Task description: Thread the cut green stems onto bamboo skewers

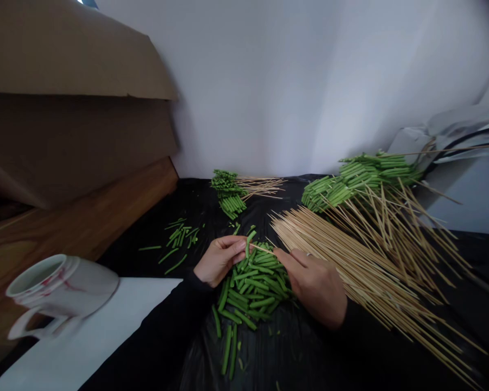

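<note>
My left hand (pixel 224 258) pinches a short piece of green bean (pixel 250 238) between thumb and fingers. In my right hand (pixel 315 279) is a thin wooden skewer (pixel 263 248), whose tip meets the bean; I cannot tell how deep it goes. Both hands hover over a heap of cut green bean pieces (pixel 256 290) on black plastic sheeting. Just right of my right hand lies a large bundle of bare skewers (pixel 342 260). Behind the hands rests a small stack of beans threaded on skewers (pixel 228 190).
A bigger pile of skewered beans (pixel 362 176) lies at the back right beside a white bag (pixel 464 130). Scattered bean pieces (pixel 181 236) are on the left. A white mug (pixel 85 282) stands on a white board (pixel 138 304). A cardboard box (pixel 77 130) borders the left.
</note>
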The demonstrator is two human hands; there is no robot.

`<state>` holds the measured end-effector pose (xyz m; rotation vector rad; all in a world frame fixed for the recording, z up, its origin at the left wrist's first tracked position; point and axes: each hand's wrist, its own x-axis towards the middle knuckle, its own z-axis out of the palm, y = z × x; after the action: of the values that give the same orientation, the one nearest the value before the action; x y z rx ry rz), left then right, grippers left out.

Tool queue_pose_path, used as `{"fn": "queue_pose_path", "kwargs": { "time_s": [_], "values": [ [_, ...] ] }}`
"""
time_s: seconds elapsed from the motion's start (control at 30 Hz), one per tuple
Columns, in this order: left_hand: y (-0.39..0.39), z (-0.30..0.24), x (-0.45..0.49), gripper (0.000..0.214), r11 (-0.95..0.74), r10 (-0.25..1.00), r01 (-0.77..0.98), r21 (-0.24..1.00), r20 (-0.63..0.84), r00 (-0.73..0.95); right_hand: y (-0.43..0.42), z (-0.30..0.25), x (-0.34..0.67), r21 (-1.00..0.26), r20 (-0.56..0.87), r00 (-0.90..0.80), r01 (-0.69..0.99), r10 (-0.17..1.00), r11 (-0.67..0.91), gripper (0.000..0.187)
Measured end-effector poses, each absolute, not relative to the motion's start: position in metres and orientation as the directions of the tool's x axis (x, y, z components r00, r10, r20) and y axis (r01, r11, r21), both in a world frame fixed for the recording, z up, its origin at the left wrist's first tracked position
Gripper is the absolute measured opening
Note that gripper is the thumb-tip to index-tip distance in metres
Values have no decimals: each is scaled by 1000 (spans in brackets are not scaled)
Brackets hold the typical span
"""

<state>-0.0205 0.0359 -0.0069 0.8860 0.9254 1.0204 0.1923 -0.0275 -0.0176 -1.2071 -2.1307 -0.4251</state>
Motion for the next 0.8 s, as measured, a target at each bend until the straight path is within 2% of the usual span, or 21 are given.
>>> {"fn": "queue_pose_path", "kwargs": {
  "time_s": [0.8],
  "values": [
    [24,-8,-7,28,171,971,-252,953,-119,208,-33,-17,184,-35,647,-354,871,675,490,29]
  ]
}}
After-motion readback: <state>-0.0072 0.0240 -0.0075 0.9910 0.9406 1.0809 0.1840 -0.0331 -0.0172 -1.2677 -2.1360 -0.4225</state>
